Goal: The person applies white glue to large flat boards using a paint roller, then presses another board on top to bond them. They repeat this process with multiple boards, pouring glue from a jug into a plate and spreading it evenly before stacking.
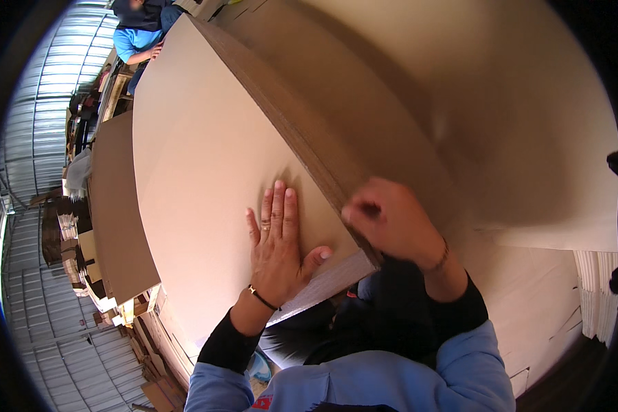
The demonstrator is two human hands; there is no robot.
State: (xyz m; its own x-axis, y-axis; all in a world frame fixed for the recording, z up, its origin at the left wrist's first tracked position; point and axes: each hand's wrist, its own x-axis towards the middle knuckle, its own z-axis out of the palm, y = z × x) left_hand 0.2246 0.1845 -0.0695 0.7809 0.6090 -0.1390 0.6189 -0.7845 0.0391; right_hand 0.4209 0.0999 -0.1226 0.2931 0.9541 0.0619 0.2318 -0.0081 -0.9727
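Observation:
A tall stack of large flat brown cardboard sheets slants across the middle, its layered side edge facing right. My left hand lies flat on the top sheet near the close corner, fingers stretched and thumb out to the side. Just right of that corner, beside the stack's edge, is my right hand. Its fingers are curled in and slightly blurred, and whatever they may hold is hidden. I cannot tell whether it touches the sheets.
Another person in a blue top has a hand at the stack's far end. More large cardboard rises at the right, with a pile of pale sheets below it. Stacked cardboard pieces stand at the left by a corrugated metal wall.

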